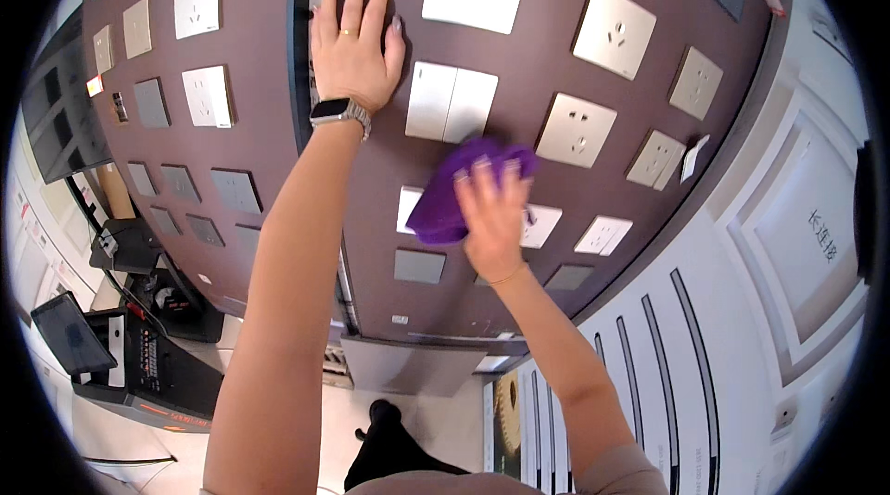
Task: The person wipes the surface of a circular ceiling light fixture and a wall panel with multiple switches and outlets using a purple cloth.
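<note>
My right hand (492,224) presses a purple cloth (441,206) against a dark brown display panel (375,203). Part of a white wall plate shows at the cloth's left edge, and a white socket plate (544,225) is partly hidden by the hand and cloth. Just above the cloth is a white two-rocker switch (452,102). Flat on the panel at its left edge, beside a dark vertical frame strip (300,43), rests my left hand (354,43), fingers spread and holding nothing. It wears a ring and a wristwatch (341,112).
More sockets and grey switch plates cover the panel, including a beige socket (615,30). One plate (694,158) juts out at the right edge. At the lower left stands a black machine with a screen (73,334). White door panels (799,231) line the right side.
</note>
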Action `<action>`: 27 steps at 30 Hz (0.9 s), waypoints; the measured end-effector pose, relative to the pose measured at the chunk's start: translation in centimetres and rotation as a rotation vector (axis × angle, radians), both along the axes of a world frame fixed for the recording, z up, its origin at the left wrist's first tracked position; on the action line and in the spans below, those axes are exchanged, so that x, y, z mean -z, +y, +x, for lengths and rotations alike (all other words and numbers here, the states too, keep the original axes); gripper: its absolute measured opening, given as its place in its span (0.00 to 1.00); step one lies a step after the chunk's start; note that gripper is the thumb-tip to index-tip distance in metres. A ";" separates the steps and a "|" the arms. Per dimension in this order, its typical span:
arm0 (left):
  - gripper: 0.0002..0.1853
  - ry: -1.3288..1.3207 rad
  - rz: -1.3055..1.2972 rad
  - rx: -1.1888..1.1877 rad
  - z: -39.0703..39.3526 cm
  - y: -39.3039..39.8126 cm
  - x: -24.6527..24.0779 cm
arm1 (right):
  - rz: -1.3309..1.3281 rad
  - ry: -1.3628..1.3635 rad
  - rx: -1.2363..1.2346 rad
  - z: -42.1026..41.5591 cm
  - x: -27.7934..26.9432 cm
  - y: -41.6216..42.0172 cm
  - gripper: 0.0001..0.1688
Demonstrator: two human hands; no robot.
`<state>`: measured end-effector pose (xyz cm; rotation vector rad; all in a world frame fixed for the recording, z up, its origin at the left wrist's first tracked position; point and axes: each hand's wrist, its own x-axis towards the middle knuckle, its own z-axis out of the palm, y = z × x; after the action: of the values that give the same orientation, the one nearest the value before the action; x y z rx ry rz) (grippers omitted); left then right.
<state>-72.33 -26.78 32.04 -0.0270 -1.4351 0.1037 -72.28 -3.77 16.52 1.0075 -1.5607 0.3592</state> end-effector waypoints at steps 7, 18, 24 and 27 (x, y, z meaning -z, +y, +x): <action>0.29 -0.061 0.063 -0.010 0.5 0.0 0.0 | -0.393 0.040 -0.226 -2.2 -13.3 0.8 0.44; 0.30 -0.110 0.099 -0.028 1.0 0.4 0.0 | -0.093 0.061 0.045 -3.0 -16.0 -4.3 0.43; 0.30 -0.104 0.099 -0.017 0.9 0.4 0.1 | 0.285 0.373 0.027 -3.3 -17.5 -4.4 0.30; 0.30 -0.105 0.100 -0.018 0.9 0.2 0.0 | 0.340 0.309 -0.003 -1.9 -19.6 -5.1 0.28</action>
<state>-71.43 -26.60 32.01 0.0633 -1.5443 0.0461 -74.20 -8.90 36.10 1.2607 -1.3618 -0.0646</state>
